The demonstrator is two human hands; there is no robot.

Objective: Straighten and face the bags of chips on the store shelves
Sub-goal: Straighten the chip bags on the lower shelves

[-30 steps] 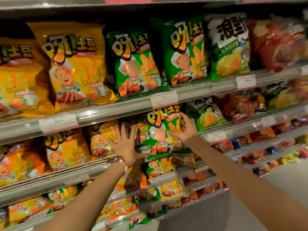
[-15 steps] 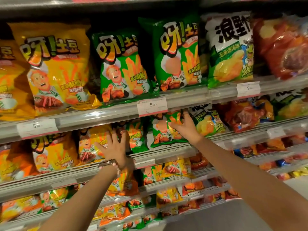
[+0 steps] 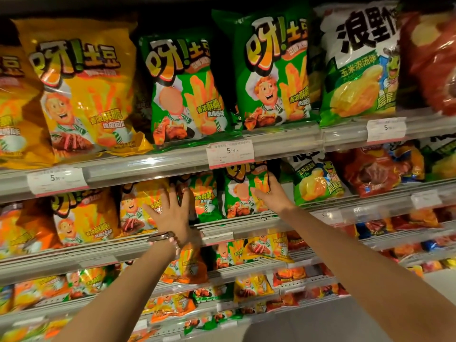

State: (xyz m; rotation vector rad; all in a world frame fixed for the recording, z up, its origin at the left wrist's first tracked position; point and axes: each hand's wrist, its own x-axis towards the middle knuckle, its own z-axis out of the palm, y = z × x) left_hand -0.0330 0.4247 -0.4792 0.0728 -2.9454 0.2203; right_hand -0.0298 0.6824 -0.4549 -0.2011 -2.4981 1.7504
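At frame centre, on the second shelf (image 3: 246,224), the right hand (image 3: 270,197) grips a green chip bag (image 3: 240,196) by its right edge; the left hand (image 3: 172,213), fingers spread, presses a yellow chip bag (image 3: 138,208) alongside.

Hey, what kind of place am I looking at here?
Most likely a shop's snack aisle. Tiered shelves hold rows of chip bags, such as a green bag on the upper shelf, and printed price tags sit in the shelf rails. Both hands reach for bags on the shelf below.
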